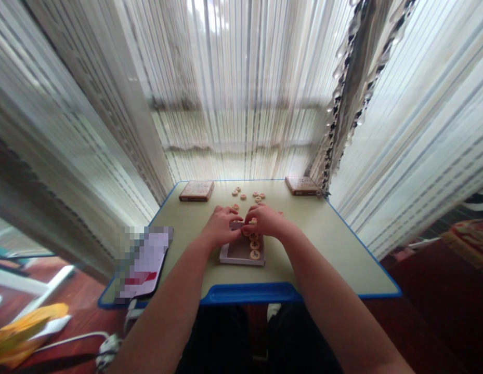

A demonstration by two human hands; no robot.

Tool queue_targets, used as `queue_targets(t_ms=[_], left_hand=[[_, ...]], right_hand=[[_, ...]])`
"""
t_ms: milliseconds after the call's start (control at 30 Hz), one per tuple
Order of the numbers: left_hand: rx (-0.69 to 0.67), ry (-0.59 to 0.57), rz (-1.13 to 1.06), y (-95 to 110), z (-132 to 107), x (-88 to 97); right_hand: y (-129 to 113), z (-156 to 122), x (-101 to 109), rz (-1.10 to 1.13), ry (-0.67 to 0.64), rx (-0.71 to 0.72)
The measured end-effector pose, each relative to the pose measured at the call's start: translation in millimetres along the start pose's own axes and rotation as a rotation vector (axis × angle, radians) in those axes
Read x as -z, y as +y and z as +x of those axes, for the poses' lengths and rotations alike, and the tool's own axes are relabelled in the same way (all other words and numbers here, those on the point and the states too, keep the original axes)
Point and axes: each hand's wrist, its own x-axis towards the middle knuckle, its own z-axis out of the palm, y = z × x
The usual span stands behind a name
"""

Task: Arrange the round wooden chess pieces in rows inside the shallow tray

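Note:
A shallow white box (233, 251) lies on the pale green table (327, 244) in front of me, with a column of round wooden game discs (255, 254) along its right side. My left hand (221, 225) rests over the box's far left corner with its fingers curled. Just to its right, my right hand (265, 218) is closed in a pinch at the top of the disc column, apparently on a disc (252, 222). The fingertips of both hands nearly meet. Several loose discs (249, 195) lie farther back on the table.
Two flat brown boxes stand at the back, one at the left (196, 190) and one at the right (302, 185). A dark tablet-like object (142, 263) lies at the table's left edge. Striped curtains surround the table. A blue rim (249, 293) runs along the near edge.

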Motion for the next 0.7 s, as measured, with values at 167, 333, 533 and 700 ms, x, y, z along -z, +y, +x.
queue_targets(t_ms=[167,333,533,700], left_hand=[[-0.011,-0.064,0.011,4.1,-0.7,0.1],[-0.075,-0.054,0.015,4.9,-0.4,-2.0],[-0.081,-0.074,0.057,6.2,-0.3,-2.9],[-0.086,-0.074,0.071,6.9,-0.2,-2.9]], right_hand=[[2.6,0.0,2.2,0.013,0.046,-0.045],[4.2,-0.7,-1.6,0.08,0.001,-0.011],[7.4,-0.6,-4.0,0.158,-0.058,0.0],[9.0,-0.7,-4.0,0.172,-0.068,-0.001]])
